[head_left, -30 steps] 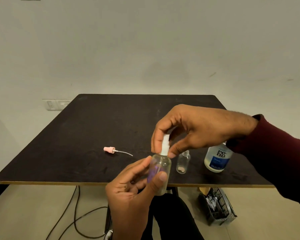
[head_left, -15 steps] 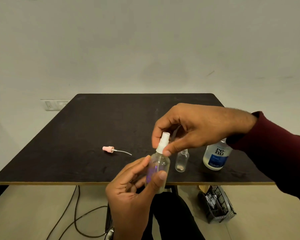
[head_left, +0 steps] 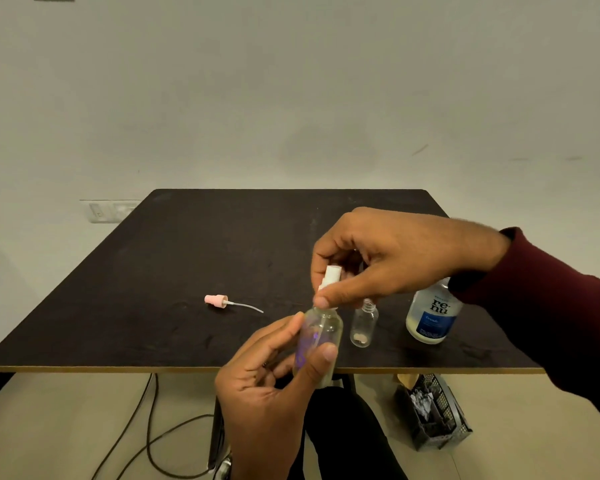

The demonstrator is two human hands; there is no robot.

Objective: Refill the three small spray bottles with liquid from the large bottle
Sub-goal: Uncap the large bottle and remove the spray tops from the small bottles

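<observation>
From the head view, the left hand point(head_left: 271, 386) grips a small clear plastic spray bottle point(head_left: 321, 336) with a purple mark on its side, thumb and fingers curled round the body, holding it upright over the near edge of the dark square table point(head_left: 174, 258). The right hand point(head_left: 392, 258), in a maroon sleeve point(head_left: 555, 320), pinches the bottle's white spray cap point(head_left: 330, 279) between thumb and fingers — the cap sits at the bottle's neck. Just right of the held bottle stands a second small clear bottle with no cap point(head_left: 363, 325), upright on the table. Further right of it stands the large white bottle with a blue label point(head_left: 432, 315), partly hidden behind the right wrist. Well left of the held bottle a pink spray cap with a thin tube point(head_left: 222, 302) lies on its side. Below the table's near edge — dark cables point(head_left: 146, 431) on the floor and, to the right, a black mesh basket point(head_left: 433, 414)
</observation>
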